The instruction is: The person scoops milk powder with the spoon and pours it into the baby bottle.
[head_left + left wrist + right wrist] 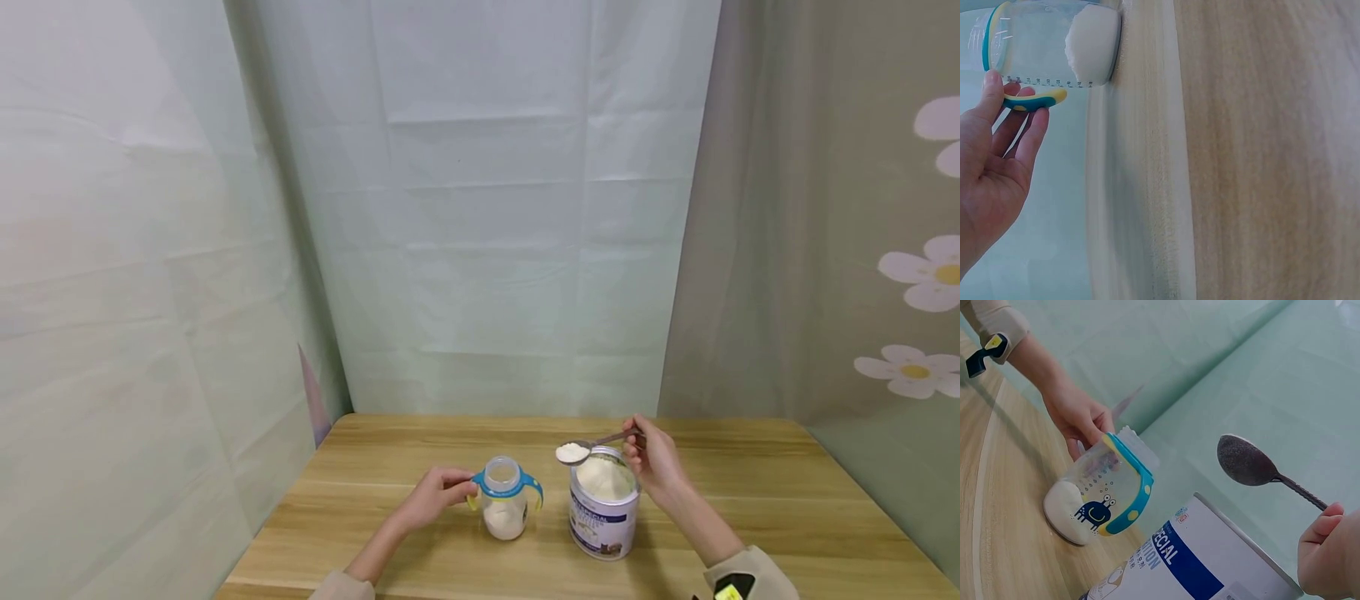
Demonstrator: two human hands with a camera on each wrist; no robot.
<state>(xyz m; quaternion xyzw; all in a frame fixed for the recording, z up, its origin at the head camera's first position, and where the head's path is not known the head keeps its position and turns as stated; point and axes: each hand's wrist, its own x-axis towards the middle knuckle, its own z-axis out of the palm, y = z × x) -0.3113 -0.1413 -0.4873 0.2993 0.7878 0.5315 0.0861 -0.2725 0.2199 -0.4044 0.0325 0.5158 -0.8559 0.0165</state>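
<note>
A clear baby bottle [504,510] with blue and yellow handles stands upright on the table, its lower part filled with white powder. My left hand [994,150] pinches one handle [1032,100] between thumb and fingers. To the bottle's right stands an open can [602,521] heaped with pale powder. In my right hand [654,458] is the handle of a dark spoon [1247,461]. Its bowl, loaded with white powder [573,452], hangs over the can's left rim, on the side facing the bottle.
The wooden table [420,450] carries the bottle and can close together near its middle. Pale cloth curtains [487,250] hang behind the table and along both sides. The bottle's mouth [502,473] is uncovered.
</note>
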